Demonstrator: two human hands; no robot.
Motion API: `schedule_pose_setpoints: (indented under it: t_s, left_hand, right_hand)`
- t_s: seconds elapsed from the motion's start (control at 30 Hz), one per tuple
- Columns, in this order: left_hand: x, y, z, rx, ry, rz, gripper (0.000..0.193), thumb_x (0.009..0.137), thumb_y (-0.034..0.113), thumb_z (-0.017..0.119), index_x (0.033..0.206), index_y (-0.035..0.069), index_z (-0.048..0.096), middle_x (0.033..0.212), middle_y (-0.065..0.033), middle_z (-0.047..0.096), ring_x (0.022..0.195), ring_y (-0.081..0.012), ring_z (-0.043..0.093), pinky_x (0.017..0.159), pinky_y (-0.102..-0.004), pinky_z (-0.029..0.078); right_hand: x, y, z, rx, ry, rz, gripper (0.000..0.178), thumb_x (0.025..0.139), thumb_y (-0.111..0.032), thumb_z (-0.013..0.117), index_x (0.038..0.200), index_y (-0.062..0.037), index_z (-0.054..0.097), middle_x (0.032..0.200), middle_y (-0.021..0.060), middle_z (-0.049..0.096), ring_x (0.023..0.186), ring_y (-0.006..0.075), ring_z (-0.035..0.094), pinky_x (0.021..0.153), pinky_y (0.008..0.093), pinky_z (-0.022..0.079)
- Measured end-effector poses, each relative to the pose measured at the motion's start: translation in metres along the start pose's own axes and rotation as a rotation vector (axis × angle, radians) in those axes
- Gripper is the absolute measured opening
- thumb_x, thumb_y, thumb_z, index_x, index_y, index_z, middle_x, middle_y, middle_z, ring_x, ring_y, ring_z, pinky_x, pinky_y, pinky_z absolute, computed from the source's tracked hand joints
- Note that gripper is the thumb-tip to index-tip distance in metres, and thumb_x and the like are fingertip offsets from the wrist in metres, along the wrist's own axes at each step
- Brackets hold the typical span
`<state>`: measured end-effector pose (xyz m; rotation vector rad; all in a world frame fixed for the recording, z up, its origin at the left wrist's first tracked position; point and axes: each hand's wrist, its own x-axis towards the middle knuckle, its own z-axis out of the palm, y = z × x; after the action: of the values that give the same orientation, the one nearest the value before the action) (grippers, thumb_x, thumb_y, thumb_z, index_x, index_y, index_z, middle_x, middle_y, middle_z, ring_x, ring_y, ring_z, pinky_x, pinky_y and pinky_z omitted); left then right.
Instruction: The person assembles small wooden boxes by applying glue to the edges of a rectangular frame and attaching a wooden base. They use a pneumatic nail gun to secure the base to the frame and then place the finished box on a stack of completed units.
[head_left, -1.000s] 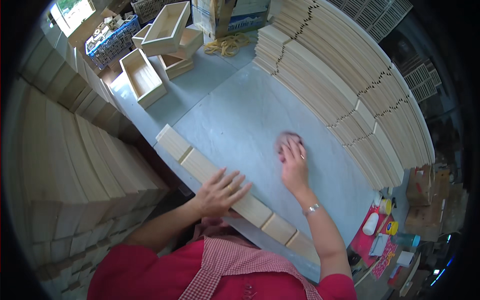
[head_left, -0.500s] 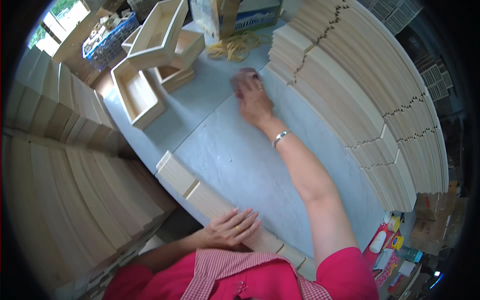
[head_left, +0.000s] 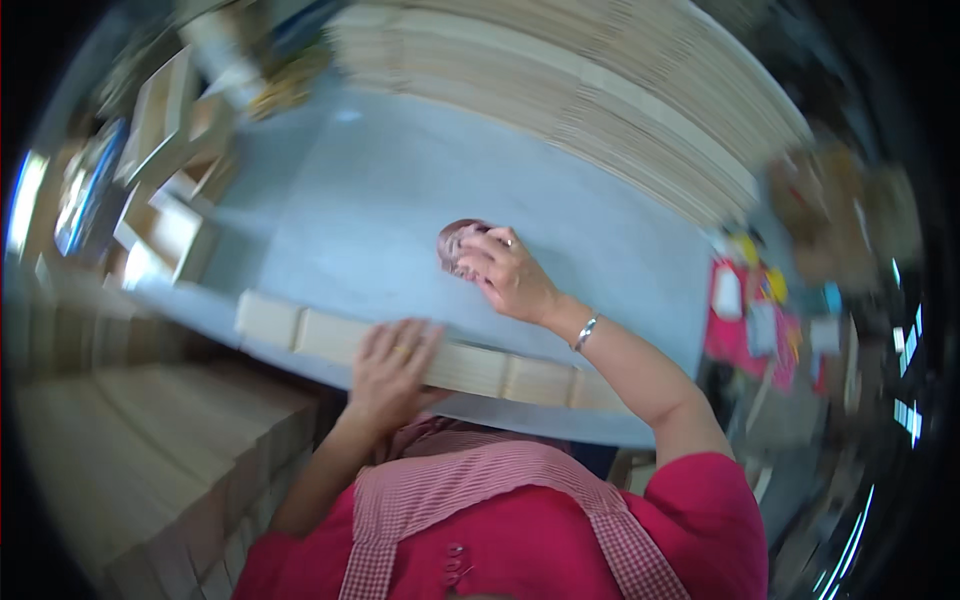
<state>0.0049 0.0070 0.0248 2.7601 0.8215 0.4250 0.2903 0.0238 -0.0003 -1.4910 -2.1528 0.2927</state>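
On the pale blue-grey tabletop (head_left: 330, 210), a row of light wooden strips (head_left: 470, 368) with cross grooves lies along the near edge. Across its top, left of the middle, my left hand (head_left: 392, 370) rests with fingers stretched out and slightly apart. My right hand (head_left: 512, 278) is beyond the row, near the table's middle, its fingers closed round a rounded reddish-brown object (head_left: 455, 245). Blur and the fingers hide what kind of object this is. A silver bracelet circles the right wrist.
Long stacks of thin wooden boards (head_left: 560, 95) line the table's far side. Open wooden boxes (head_left: 165, 235) stand at the far left, near yellowish bands (head_left: 285, 88). More stacked wood (head_left: 150, 430) rises at the lower left. Small bottles (head_left: 728, 290) sit on a red surface at right.
My right hand has come back from the table's far side toward the strips, carrying the reddish-brown object. The whole view has turned. My left hand stays on the strips.
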Motion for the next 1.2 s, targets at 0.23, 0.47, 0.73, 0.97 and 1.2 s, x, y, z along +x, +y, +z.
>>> schedule_pose_setpoints:
  t_s: [0.23,0.47,0.73,0.97,1.2]
  left_hand:
    - [0.02,0.005,-0.043,0.001,-0.259,0.016,0.087,0.066,0.023,0.088,0.143,0.008,0.052,0.129,-0.0154,0.059,0.126,-0.0362,0.052,0.111,-0.0546,0.035]
    - [0.034,-0.001,-0.049,0.049,-0.347,0.051,0.073,0.066,0.014,0.084,0.132,0.005,0.056,0.121,-0.0157,0.06,0.117,-0.0367,0.056,0.105,-0.0477,0.041]
    - [0.032,-0.021,-0.055,0.089,-0.409,-0.001,0.059,0.063,0.013,0.081,0.118,0.003,0.063,0.114,-0.0143,0.062,0.112,-0.0354,0.058,0.099,-0.0461,0.048]
    - [0.078,-0.039,-0.048,0.04,-0.299,0.138,0.05,0.061,0.015,0.081,0.108,0.007,0.065,0.106,-0.0125,0.063,0.103,-0.0358,0.061,0.087,-0.0481,0.054]
    - [0.22,-0.061,-0.024,0.126,-0.245,0.12,0.057,0.067,0.017,0.082,0.12,0.006,0.064,0.115,-0.0132,0.063,0.112,-0.0364,0.059,0.095,-0.0464,0.051]
  right_hand:
    - [-0.215,0.056,-0.171,-0.114,0.685,0.546,0.025,0.085,0.005,0.062,0.107,-0.0045,0.066,0.107,0.0143,0.069,0.094,0.0292,0.068,0.08,0.0355,0.056]
    - [-0.376,0.117,-0.259,-0.802,0.624,1.004,0.039,0.086,-0.024,0.077,0.119,-0.0061,0.065,0.116,0.0164,0.068,0.109,0.0341,0.065,0.096,0.0445,0.051]
    - [-0.27,-0.041,-0.168,-0.227,-0.271,0.489,0.085,0.068,-0.043,0.09,0.136,-0.0047,0.056,0.137,0.0148,0.056,0.13,0.0385,0.051,0.108,0.045,0.043]
    - [-0.259,-0.01,-0.155,-0.295,-0.226,0.45,0.063,0.062,-0.026,0.087,0.115,-0.0066,0.059,0.115,0.0141,0.058,0.108,0.0374,0.056,0.093,0.0483,0.051]
    - [-0.207,0.101,-0.195,-0.425,-0.05,0.496,0.055,0.065,-0.023,0.087,0.111,-0.0072,0.061,0.114,0.0108,0.059,0.111,0.0341,0.058,0.094,0.0476,0.053]
